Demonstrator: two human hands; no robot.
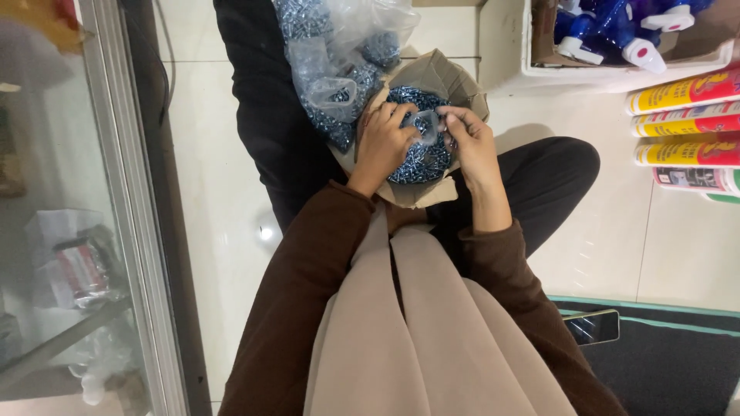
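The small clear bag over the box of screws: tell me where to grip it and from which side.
Grip the small clear bag at its upper open edge, one side per hand, coming from above. The left hand and right hand already pinch it there. It hangs limp over the screws in the cardboard box, so probably only the rim gives firm purchase.

left hand: fingers curled, pinched inward | right hand: fingers bent, pinched toward left | forearms converged, brown-sleeved
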